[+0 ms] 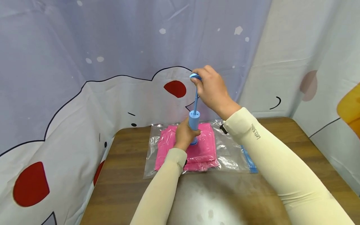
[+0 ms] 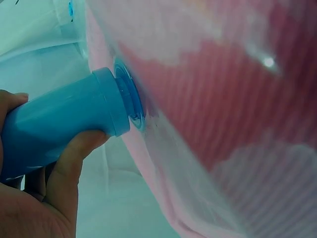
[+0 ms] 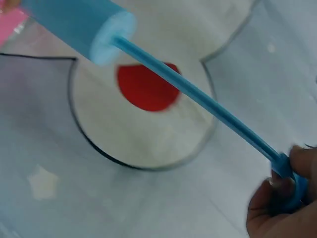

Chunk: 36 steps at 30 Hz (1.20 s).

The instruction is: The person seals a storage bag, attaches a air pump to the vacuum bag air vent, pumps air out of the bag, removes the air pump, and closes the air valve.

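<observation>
A blue hand pump [image 1: 194,120] stands upright on a clear plastic vacuum bag [image 1: 229,156] with folded pink cloth [image 1: 202,153] inside. My left hand [image 1: 185,135] grips the pump's barrel low down, fingers and thumb curled round it. In the left wrist view the barrel [image 2: 64,119] meets the bag's round blue valve [image 2: 130,94]. My right hand [image 1: 211,89] holds the pump's handle [image 1: 195,76] high above, with a long length of rod [image 1: 195,100] showing out of the barrel. The right wrist view shows the fingers curled round the handle [image 3: 290,191].
The bag lies on a brown wooden table [image 1: 126,162], its blue zip edge [image 1: 250,161] toward the right. A pale, glossy patch [image 1: 213,200] covers the near middle of the table. Printed curtains [image 1: 118,103] hang close behind and at both sides.
</observation>
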Motion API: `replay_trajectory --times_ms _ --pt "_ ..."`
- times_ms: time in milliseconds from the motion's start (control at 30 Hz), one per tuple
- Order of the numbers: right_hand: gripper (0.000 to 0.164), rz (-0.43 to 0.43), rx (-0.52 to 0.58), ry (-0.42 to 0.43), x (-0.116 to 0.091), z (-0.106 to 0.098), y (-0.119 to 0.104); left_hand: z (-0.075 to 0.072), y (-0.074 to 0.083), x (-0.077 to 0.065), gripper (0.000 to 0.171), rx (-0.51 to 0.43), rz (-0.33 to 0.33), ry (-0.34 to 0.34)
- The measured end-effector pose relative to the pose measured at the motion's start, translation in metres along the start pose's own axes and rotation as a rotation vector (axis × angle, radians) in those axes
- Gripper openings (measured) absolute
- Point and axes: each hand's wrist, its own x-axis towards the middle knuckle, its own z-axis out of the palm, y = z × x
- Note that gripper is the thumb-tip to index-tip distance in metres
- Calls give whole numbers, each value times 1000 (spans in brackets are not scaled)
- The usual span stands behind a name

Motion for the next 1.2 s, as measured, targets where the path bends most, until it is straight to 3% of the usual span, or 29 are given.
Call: replay_trajectory --times_ms 233,367,467,500,633,667,700,733,867,900,967,1000,1200 --pt "23 42 -45 -231 -38 53 39 5 2 -4 63 -21 1 -12" --pt "23 50 -32 -234 -57 73 53 6 3 -4 65 -39 24 -24" --pt "21 27 -21 -207 -60 76 56 6 2 -2 63 -35 34 -14" --pt "20 23 -17 -212 -58 75 56 14 -10 5 64 -33 51 0" --pt "16 28 -9 -224 -44 64 47 13 -14 8 59 -35 41 6" --pt "17 30 -7 -216 -38 59 43 23 -27 15 60 -36 65 24" --pt "18 30 -7 -199 -32 52 38 25 -31 17 59 -36 66 26" --pt "18 26 -8 -177 -25 44 33 20 -24 14 58 -35 49 12" --pt "21 -9 -1 -48 -1 6 12 47 -53 35 60 1 81 41" --pt "21 -20 3 -21 3 -2 8 43 -46 32 58 10 63 32" --pt "22 -34 9 12 8 -13 0 46 -49 35 57 24 68 42" --pt "22 -40 13 23 8 -16 -3 39 -41 31 55 22 55 36" --pt "24 -14 8 -5 -1 -7 -2 17 -21 15 49 -11 63 43"
